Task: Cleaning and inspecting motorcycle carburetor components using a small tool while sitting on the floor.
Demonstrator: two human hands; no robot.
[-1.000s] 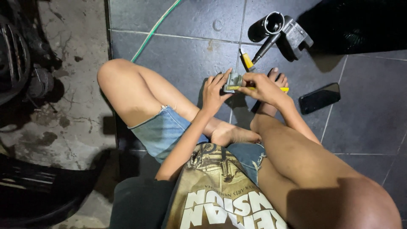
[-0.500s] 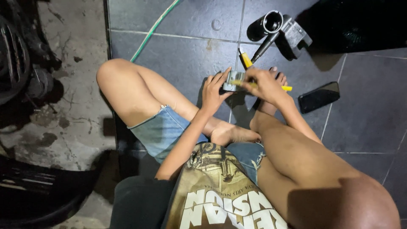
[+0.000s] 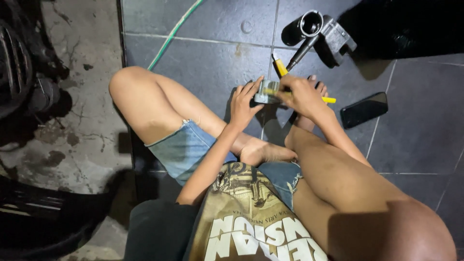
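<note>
I sit on a dark tiled floor (image 3: 217, 63) with legs crossed. My left hand (image 3: 243, 104) grips a small grey metal part (image 3: 265, 91) by its left side. My right hand (image 3: 300, 95) lies over the part's right side and holds a thin yellow-handled tool (image 3: 328, 100) that sticks out to the right. Both hands are held together above my feet, just in front of my knees. The part's far side is hidden by my right hand.
A yellow-and-black screwdriver (image 3: 279, 66) lies on the tiles beyond my hands. A black and silver metal assembly (image 3: 316, 31) sits at the top. A dark phone (image 3: 364, 109) lies right. A green hose (image 3: 173, 33) runs diagonally. Dark machine parts (image 3: 19, 72) stand at left.
The metal part has turned in my hands from upright to lying flatter, and my right hand has shifted further over it. The rest stays still.
</note>
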